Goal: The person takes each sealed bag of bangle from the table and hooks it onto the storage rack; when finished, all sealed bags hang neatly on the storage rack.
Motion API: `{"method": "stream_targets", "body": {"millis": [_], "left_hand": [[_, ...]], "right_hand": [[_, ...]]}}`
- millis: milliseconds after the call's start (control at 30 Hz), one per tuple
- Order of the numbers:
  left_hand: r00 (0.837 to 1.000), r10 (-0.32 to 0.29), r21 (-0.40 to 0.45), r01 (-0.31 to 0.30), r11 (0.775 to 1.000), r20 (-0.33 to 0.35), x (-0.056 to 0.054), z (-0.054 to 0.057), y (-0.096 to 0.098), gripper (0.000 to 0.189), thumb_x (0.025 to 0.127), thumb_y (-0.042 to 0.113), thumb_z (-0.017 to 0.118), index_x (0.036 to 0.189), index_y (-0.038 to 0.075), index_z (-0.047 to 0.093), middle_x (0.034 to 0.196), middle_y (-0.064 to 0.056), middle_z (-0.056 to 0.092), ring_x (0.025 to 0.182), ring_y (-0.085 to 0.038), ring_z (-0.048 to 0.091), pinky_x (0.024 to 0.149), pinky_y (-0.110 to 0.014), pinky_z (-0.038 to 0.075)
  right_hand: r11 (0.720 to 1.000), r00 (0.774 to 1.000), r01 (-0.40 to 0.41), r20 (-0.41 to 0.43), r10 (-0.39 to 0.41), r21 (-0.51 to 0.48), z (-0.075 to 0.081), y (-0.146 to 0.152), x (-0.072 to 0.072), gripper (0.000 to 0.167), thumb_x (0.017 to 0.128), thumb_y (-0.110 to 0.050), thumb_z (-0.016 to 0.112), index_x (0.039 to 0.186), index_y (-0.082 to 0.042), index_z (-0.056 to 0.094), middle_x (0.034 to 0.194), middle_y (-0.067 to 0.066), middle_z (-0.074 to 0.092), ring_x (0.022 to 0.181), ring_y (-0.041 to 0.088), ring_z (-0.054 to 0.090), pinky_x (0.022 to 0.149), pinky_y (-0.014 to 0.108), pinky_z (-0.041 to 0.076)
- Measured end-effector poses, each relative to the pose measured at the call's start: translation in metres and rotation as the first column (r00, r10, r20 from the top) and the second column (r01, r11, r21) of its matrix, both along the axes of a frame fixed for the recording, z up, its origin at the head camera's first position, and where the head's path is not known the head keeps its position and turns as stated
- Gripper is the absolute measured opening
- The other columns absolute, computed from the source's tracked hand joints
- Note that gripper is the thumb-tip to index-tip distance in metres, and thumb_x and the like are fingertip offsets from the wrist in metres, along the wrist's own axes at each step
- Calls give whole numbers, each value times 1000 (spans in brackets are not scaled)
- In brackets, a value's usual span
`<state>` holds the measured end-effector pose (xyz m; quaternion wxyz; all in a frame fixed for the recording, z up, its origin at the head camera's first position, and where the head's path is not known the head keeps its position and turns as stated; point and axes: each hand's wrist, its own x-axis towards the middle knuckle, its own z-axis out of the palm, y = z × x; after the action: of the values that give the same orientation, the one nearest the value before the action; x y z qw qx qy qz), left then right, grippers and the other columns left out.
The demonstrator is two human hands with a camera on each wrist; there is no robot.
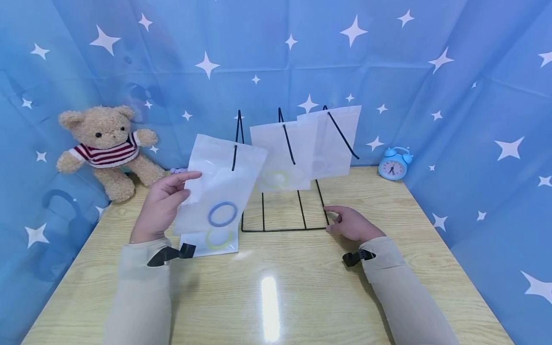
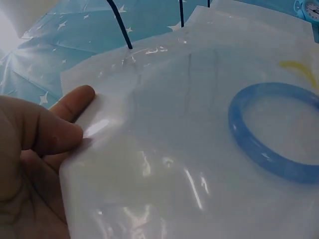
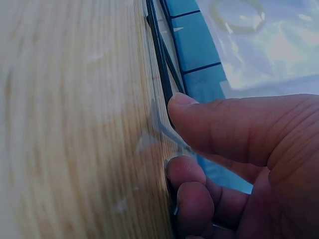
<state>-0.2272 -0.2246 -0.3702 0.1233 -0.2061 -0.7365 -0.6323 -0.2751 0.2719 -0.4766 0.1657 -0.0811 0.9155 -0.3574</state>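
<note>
My left hand pinches the left edge of a translucent plastic bag, with the thumb at that edge in the left wrist view. The bag holds a blue ring and hangs tilted from the left hook of a black wire rack. At the rack's front right corner, my right hand grips the base wire between thumb and curled fingers. A middle bag with a yellow ring and a right bag hang from the other hooks.
Another bag with a yellow-green ring lies on the wooden table, partly under the hanging left one. A teddy bear sits at the back left. A blue alarm clock stands at the back right, before a starry blue curtain.
</note>
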Motion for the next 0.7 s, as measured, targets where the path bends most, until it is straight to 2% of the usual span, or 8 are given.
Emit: {"method": "stream_targets", "body": {"millis": [67,200,267,333,467,533,600,700], "left_hand": [[1000,13,-7,-13,1000,0,-1,-1,3,47,98,-17,46,137,-3,67,134,7,66,103,-15,43,92,-22,38],[1000,2,1,-2,1000,6,-2,-3,8,49,98,-18,44,142,-8,60,145,8,60,128,-7,45,95,-16,43],[1000,-5,5,5,1000,12,-3,-4,10,51,98,-18,43,145,-8,57,148,8,57,127,-7,47,88,-16,46],[1000,-14,4,14,1000,20,-5,-5,12,54,97,-18,42,148,-6,55,149,7,54,109,-7,50,75,-17,45],[998,-58,26,57,998,25,-7,-6,18,62,95,-19,40,154,-3,49,145,0,53,79,-8,44,67,-18,43],[995,-92,49,91,995,30,-8,-7,21,66,94,-20,40,157,-2,45,146,-7,53,90,-8,54,73,-17,48],[992,-122,60,120,991,39,-9,-9,24,69,94,-21,40,161,-1,40,156,-12,47,113,-13,61,87,-19,52],[986,-161,60,157,986,54,-11,-12,29,75,94,-21,41,165,1,31,170,-16,31,152,-25,37,121,-33,38]], "right_hand": [[1000,1000,-8,-6,8,7,0,0,0,68,99,-20,74,161,-13,46,90,8,55,78,24,49,63,36,43],[1000,1000,-16,-12,16,16,1,0,0,68,99,-21,74,161,-12,45,90,7,55,79,24,50,64,36,43],[1000,1000,-17,-9,17,18,2,0,0,68,99,-21,73,161,-12,45,88,7,55,77,24,49,63,36,43],[1000,1000,-14,-4,14,18,2,0,0,68,99,-20,74,161,-13,45,84,7,54,74,24,49,62,36,42],[1000,1000,-15,-1,15,16,3,-1,1,68,99,-21,73,161,-12,45,81,6,52,72,23,48,62,36,42],[1000,1000,-11,1,11,9,4,-2,2,68,99,-20,73,161,-11,45,82,6,52,72,23,48,62,35,42],[1000,1000,-10,5,10,1,4,-2,2,68,100,-20,73,161,-10,45,82,6,52,72,22,48,62,35,42],[1000,1000,1,8,-1,-10,3,-2,2,68,99,-19,74,161,-11,45,83,6,52,73,23,47,62,36,42]]}}
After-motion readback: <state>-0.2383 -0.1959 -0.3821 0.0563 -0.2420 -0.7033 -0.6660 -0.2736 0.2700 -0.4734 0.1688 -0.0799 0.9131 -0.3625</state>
